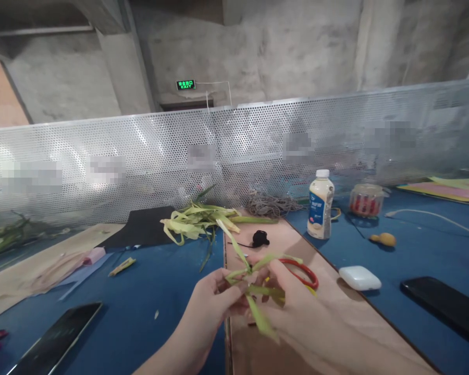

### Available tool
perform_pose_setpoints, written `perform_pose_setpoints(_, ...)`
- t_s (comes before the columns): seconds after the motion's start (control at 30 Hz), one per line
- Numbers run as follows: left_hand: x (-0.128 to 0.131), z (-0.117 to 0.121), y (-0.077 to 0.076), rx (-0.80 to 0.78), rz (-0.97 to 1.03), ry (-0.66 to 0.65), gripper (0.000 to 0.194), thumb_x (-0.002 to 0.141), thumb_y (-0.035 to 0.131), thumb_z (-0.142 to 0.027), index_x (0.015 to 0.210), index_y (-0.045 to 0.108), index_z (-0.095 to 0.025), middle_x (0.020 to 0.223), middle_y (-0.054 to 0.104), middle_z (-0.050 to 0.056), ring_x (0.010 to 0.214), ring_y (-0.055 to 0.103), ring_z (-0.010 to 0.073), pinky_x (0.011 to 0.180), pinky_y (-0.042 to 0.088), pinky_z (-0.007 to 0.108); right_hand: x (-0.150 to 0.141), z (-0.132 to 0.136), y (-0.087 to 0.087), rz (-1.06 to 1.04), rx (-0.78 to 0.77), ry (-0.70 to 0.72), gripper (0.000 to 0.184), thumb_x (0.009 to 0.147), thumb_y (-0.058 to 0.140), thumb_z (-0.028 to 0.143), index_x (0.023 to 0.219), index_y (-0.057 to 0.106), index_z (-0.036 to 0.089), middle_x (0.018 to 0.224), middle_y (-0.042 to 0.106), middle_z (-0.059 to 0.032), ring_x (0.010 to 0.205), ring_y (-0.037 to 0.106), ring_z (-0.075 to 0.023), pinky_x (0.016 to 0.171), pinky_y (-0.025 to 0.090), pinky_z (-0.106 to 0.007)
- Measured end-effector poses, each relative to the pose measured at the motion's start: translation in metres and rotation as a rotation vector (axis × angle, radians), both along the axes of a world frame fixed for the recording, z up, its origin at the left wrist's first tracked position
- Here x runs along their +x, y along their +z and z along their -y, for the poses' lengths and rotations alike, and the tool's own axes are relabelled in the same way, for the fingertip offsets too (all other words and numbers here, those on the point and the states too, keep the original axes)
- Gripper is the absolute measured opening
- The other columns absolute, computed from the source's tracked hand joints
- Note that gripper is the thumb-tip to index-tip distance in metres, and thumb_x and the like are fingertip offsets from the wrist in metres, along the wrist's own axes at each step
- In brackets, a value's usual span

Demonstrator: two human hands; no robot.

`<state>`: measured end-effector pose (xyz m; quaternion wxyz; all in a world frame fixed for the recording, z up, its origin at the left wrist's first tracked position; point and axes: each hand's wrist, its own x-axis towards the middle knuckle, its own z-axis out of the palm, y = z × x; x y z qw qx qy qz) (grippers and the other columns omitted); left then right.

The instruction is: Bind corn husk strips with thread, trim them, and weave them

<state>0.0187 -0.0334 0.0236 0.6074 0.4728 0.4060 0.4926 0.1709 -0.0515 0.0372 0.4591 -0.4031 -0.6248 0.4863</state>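
Both my hands meet over the brown board (352, 317) and pinch a small bundle of green leaf strips (254, 284) between them. My left hand (213, 304) grips the strips from the left with fingers closed. My right hand (297, 304) holds them from the right, fingers curled around the strands. One strip sticks up and back, another hangs down toward me. A pile of loose green leaves (197, 219) lies farther back on the table.
Red-handled scissors (307, 271) lie just behind my right hand. A milky bottle (320, 204), a white earbud case (359, 277), a black phone (445, 307) and a jar (366, 199) stand right. Another phone (58, 336) lies left. A perforated metal screen (140, 156) closes the back.
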Motion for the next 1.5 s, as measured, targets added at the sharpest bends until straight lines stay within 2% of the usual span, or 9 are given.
perform_pose_setpoints(0.2, -0.001, -0.001, -0.001, 0.01, 0.028, 0.0, 0.025, 0.06, 0.074, -0.028, 0.07, 0.058, -0.012, 0.061, 0.061, 0.001, 0.055, 0.055, 0.0111, 0.057, 0.046, 0.024, 0.004, -0.003, 0.003, 0.012, 0.05, -0.056, 0.013, 0.072, 0.06, 0.031, 0.081, 0.057, 0.023, 0.074, 0.06, -0.0003, 0.072, 0.056, -0.0173, 0.068, 0.044, -0.03)
perform_pose_setpoints(0.4, -0.002, -0.001, -0.003, 0.004, 0.132, -0.023, 0.027, 0.061, 0.073, -0.02, 0.084, 0.064, -0.012, 0.06, 0.058, 0.0, 0.052, 0.05, 0.0085, 0.054, 0.042, 0.023, 0.002, -0.01, 0.003, -0.091, 0.019, -0.075, 0.016, 0.069, 0.062, 0.036, 0.08, 0.06, 0.024, 0.077, 0.063, -0.0005, 0.08, 0.057, -0.0207, 0.075, 0.045, -0.033)
perform_pose_setpoints(0.57, -0.003, -0.001, -0.007, -0.055, 0.243, -0.151, 0.029, 0.062, 0.068, -0.014, 0.091, 0.066, -0.011, 0.059, 0.058, 0.001, 0.051, 0.048, 0.0075, 0.055, 0.04, 0.023, 0.001, -0.009, 0.004, -0.229, -0.054, -0.035, 0.016, 0.067, 0.065, 0.033, 0.078, 0.061, 0.023, 0.084, 0.065, -0.0015, 0.087, 0.058, -0.0208, 0.078, 0.046, -0.032)
perform_pose_setpoints(0.7, -0.003, -0.003, -0.009, -0.034, 0.273, -0.152, 0.032, 0.062, 0.069, -0.014, 0.094, 0.065, -0.015, 0.065, 0.06, 0.001, 0.053, 0.05, 0.0084, 0.055, 0.041, 0.023, -0.001, -0.011, 0.004, -0.241, -0.082, -0.025, 0.018, 0.067, 0.067, 0.03, 0.081, 0.061, 0.02, 0.089, 0.065, -0.0028, 0.092, 0.058, -0.021, 0.083, 0.044, -0.032)
perform_pose_setpoints(1.03, 0.002, 0.001, -0.009, 0.2, 0.019, -0.011, 0.031, 0.057, 0.076, -0.025, 0.08, 0.057, -0.017, 0.062, 0.059, -0.003, 0.054, 0.051, 0.0091, 0.051, 0.039, 0.02, -0.002, -0.015, 0.004, -0.208, -0.077, 0.002, 0.016, 0.063, 0.069, 0.033, 0.07, 0.061, 0.021, 0.073, 0.066, -0.001, 0.079, 0.061, -0.021, 0.074, 0.047, -0.032)
perform_pose_setpoints(1.27, 0.005, 0.003, -0.005, 0.183, 0.0, 0.01, 0.025, 0.064, 0.071, -0.03, 0.066, 0.05, -0.016, 0.054, 0.053, -0.005, 0.047, 0.046, 0.0065, 0.048, 0.037, 0.019, -0.001, -0.009, -0.001, 0.195, 0.147, -0.262, 0.01, 0.07, 0.061, 0.032, 0.068, 0.061, 0.023, 0.062, 0.063, -0.0016, 0.061, 0.058, -0.0194, 0.054, 0.045, -0.029)
perform_pose_setpoints(1.33, 0.005, 0.003, -0.004, 0.151, 0.02, 0.019, 0.026, 0.063, 0.071, -0.03, 0.065, 0.049, -0.016, 0.055, 0.053, -0.005, 0.045, 0.045, 0.0059, 0.047, 0.037, 0.019, 0.005, -0.004, -0.006, 0.311, 0.298, -0.322, 0.014, 0.074, 0.057, 0.036, 0.073, 0.062, 0.024, 0.06, 0.061, -0.0017, 0.056, 0.056, -0.0183, 0.049, 0.043, -0.028)
perform_pose_setpoints(1.43, 0.005, 0.003, -0.005, 0.118, 0.032, 0.05, 0.027, 0.06, 0.072, -0.029, 0.064, 0.048, -0.016, 0.052, 0.05, -0.006, 0.044, 0.044, 0.006, 0.045, 0.036, 0.019, 0.017, -0.001, -0.019, 0.481, 0.666, -0.38, 0.022, 0.08, 0.046, 0.037, 0.091, 0.061, 0.025, 0.073, 0.062, -0.0036, 0.063, 0.057, -0.0191, 0.052, 0.044, -0.029)
perform_pose_setpoints(1.5, 0.005, 0.003, -0.005, 0.103, 0.019, 0.072, 0.024, 0.062, 0.069, -0.027, 0.065, 0.048, -0.016, 0.051, 0.048, -0.007, 0.044, 0.044, 0.0061, 0.045, 0.036, 0.018, 0.023, -0.005, -0.029, 0.506, 0.73, -0.415, 0.026, 0.083, 0.042, 0.037, 0.098, 0.06, 0.026, 0.083, 0.062, -0.0063, 0.073, 0.058, -0.0214, 0.057, 0.045, -0.03)
